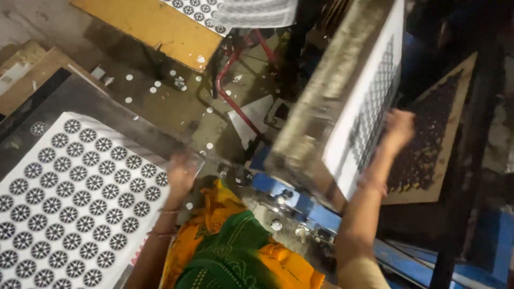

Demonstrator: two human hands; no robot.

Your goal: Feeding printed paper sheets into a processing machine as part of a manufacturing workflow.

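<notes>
right hand grips the far edge of a patterned sheet tilted up on the machine; left hand rests blurred beside the printed stack, fingers unclear. mid-feed; next needs careful alignment.

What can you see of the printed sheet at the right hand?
The sheet is white, stiff-looking card or paper printed with a grid of dark round motifs. It stands steeply tilted, nearly on edge, against a metal press plate; it is blurred. The right hand touches its lower right edge; the grip itself is too blurred to judge. The left hand is apart from it.
</notes>
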